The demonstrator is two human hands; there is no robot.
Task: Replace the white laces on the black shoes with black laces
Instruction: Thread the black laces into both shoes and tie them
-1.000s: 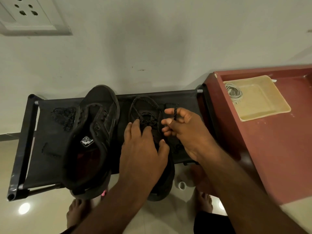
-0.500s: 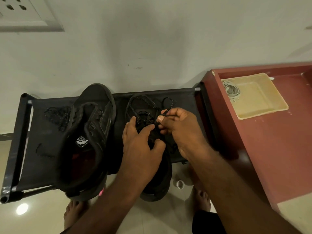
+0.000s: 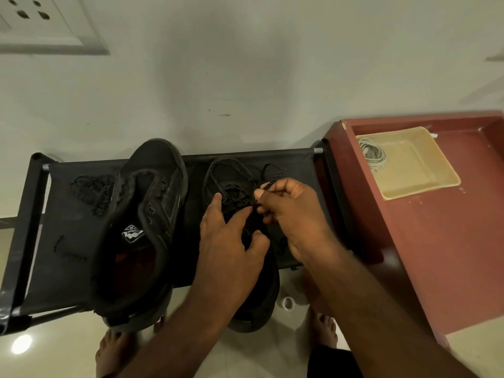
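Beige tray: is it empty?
No, a coil of white laces lies in the far left corner of the beige tray.

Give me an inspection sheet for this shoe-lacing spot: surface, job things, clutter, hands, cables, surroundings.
Surface: black fabric rack, carrying both shoes.
Job's things: unlaced shoe on left; second shoe partly threaded with black lace; spare black lace piled on rack; white laces in beige tray.
Clutter: small white ring on floor.
Hands: left hand presses second shoe; right hand pinches black lace.
Cables: nothing seen.
Surroundings: red table, wall socket.
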